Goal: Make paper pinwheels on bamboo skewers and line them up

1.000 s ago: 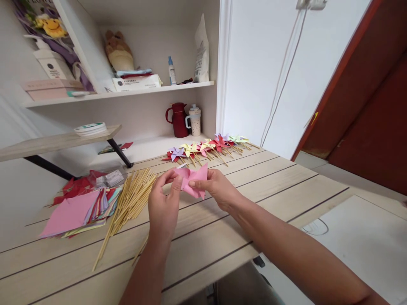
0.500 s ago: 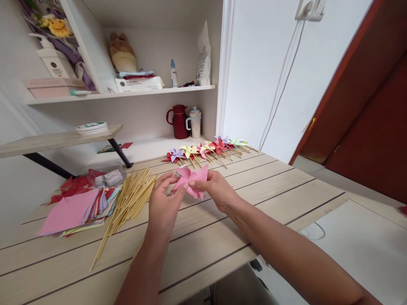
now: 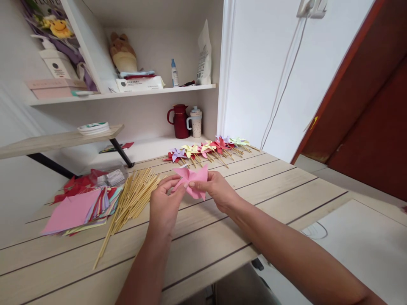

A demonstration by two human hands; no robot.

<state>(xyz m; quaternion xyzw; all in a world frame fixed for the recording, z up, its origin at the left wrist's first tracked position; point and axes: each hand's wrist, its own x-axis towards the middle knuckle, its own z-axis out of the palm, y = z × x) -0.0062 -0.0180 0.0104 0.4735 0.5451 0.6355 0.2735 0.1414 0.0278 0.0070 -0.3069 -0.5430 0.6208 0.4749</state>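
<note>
Between my hands, above the table, is a pink paper pinwheel (image 3: pixel 199 176) with its points folded in. My left hand (image 3: pixel 167 195) pinches it near the centre from the left, thumb against the folds. From the right, my right hand (image 3: pixel 214 186) grips it, the thumb lying over the front near the middle. Whatever sits at its very centre is covered by my thumbs. Left of my left hand lies a heap of thin wooden sticks (image 3: pixel 136 195). Beyond my hands, a row of finished pinwheels on sticks (image 3: pixel 208 148) rests along the table's far side.
A stack of coloured paper squares (image 3: pixel 73 209) lies at the left, with a clear packet (image 3: pixel 116 176) behind it. A small raised shelf (image 3: pixel 63 142) stands on the table (image 3: pixel 203 258). A red jug (image 3: pixel 181 123) and a cup (image 3: pixel 196 123) stand at the back.
My hands keep their hold on the pink pinwheel. Its upper left fold sits slightly further left and flatter. The whole view has shifted slightly.
</note>
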